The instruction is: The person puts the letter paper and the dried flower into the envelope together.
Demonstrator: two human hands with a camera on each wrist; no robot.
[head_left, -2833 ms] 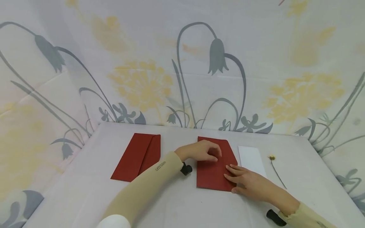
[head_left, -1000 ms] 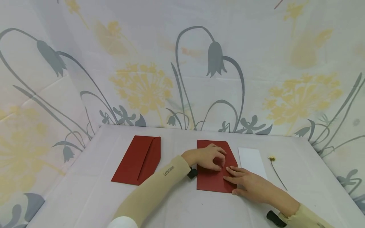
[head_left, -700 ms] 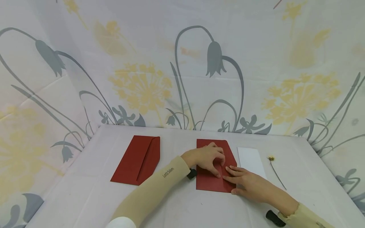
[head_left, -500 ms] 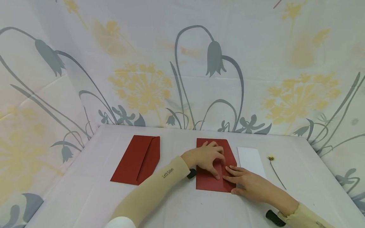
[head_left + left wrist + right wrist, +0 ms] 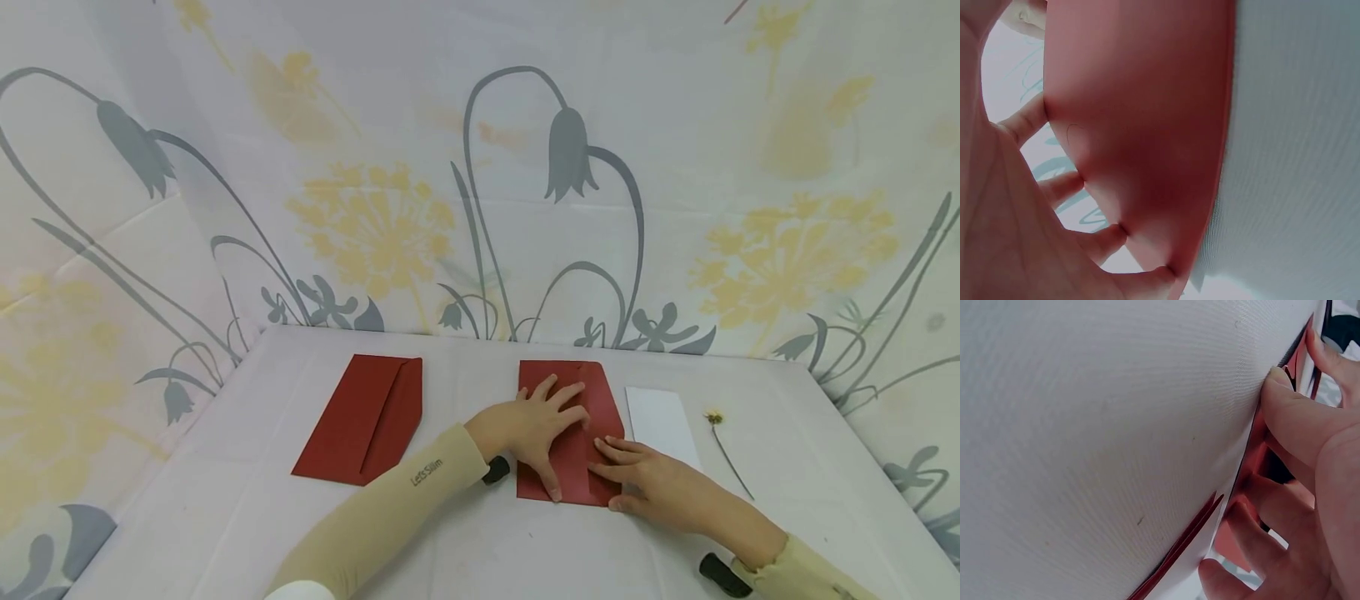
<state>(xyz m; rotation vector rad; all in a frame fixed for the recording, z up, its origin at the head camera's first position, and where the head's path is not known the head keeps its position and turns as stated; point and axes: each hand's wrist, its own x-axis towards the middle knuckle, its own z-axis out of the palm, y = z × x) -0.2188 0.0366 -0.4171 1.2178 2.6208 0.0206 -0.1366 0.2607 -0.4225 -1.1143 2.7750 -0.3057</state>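
A red envelope [image 5: 603, 400] lies flat on the white table with its tapered flap side to the right. My left hand [image 5: 534, 432] spreads over its body, fingertips pressing on the paper and thumb down near the front edge. In the left wrist view, the fingertips [image 5: 1100, 240] dent the red surface. My right hand [image 5: 663, 492] rests on the flap side with fingers extended and thumb at the front right corner; in the right wrist view its thumb [image 5: 1291, 412] touches the edge. Part of the envelope is hidden under both hands.
Another red envelope [image 5: 352, 417] lies to the left, its flap side also right, partly behind the left sleeve [image 5: 390, 508]. A white card [image 5: 662, 421] lies right of the middle envelope, and further right a dried yellow flower [image 5: 715, 417] on a thin stem. A flower-printed cloth [image 5: 480, 183] hangs behind.
My left hand has gone from curled fingers near the envelope's middle to spread fingers, its thumb moving down toward the front edge. The right hand stays in place on the flap side.
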